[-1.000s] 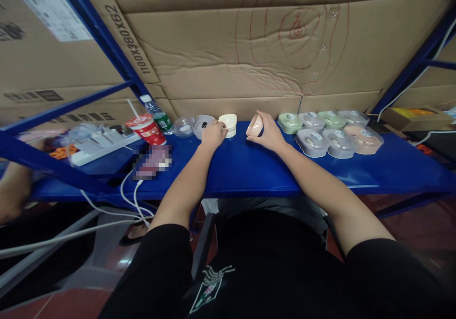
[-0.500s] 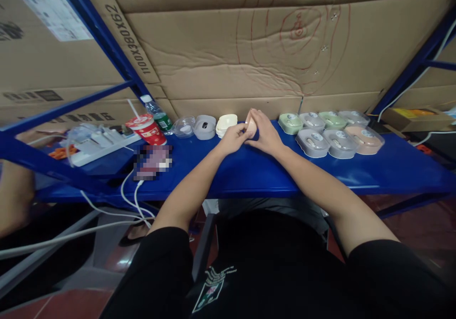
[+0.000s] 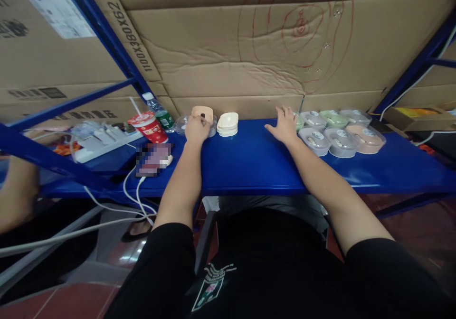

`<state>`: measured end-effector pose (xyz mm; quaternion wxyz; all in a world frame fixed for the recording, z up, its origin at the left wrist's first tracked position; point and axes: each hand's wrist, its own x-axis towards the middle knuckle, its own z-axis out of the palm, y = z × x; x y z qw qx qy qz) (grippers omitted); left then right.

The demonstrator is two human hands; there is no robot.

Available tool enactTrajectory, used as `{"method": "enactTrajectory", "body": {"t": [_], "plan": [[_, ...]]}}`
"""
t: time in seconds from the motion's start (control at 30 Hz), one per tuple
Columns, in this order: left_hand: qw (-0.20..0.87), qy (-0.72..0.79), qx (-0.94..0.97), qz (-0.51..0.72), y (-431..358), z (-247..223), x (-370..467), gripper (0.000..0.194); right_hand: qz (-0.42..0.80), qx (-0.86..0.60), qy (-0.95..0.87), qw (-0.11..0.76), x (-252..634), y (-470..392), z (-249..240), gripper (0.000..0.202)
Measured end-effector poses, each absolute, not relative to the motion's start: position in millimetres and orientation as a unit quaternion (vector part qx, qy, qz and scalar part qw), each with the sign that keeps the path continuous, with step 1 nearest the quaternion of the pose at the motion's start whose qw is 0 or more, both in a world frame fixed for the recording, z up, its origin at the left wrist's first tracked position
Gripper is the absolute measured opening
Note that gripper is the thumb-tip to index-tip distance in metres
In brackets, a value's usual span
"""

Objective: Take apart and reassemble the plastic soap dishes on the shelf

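My left hand is closed on the near edge of a peach-coloured square plastic lid with a dark spot in its middle. That lid is over a grey one, which is mostly covered; whether the two touch I cannot tell. Just right of it stands a short stack of cream square plastic pieces. My right hand is open with its fingers spread and nothing in it, beside a green lidded container that it partly hides. Several grey, green and peach containers with clear lids stand in two rows farther right.
Left on the blue table are clear plastic lids, a water bottle, a red paper cup with a straw, a blurred-out phone-like item with cables and a white power strip. Cardboard lines the back. Another person's arm shows at far left.
My hands have parted. The left one has carried the peach lid leftward to above the grey piece; the right one has let go and moved right to the containers.
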<state>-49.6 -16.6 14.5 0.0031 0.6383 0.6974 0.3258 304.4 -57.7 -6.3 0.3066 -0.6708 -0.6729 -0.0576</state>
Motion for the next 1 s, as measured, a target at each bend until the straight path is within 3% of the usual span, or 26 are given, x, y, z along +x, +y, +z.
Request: {"method": "enactTrajectory", "body": {"t": [0.3, 0.53, 0.7, 0.87, 1.0], "plan": [[0.062, 0.733, 0.596, 0.322, -13.9, 16.2, -48.9, 0.033, -0.049, -0.716, -0.652, 0.244, 329.5, -43.3, -23.8, 0.092], [0.036, 0.723, 0.592, 0.355, -19.3, 17.2, -50.1, 0.037, -0.05, -0.645, -0.709, 0.282, 305.7, -52.8, -19.9, 0.077], [0.045, 0.747, 0.578, 0.326, -23.1, 20.5, -55.5, 0.066, 0.02, -0.659, -0.71, 0.246, 300.8, -57.0, -18.4, 0.082], [0.045, 0.748, 0.589, 0.301, -23.4, 18.2, -56.9, 0.093, 0.004, -0.637, -0.726, 0.261, 301.0, -57.9, -15.7, 0.06], [0.047, 0.748, 0.583, 0.312, -23.3, 15.5, -56.0, 0.097, -0.004, -0.619, -0.731, 0.288, 296.2, -60.0, -12.1, 0.053]]}}
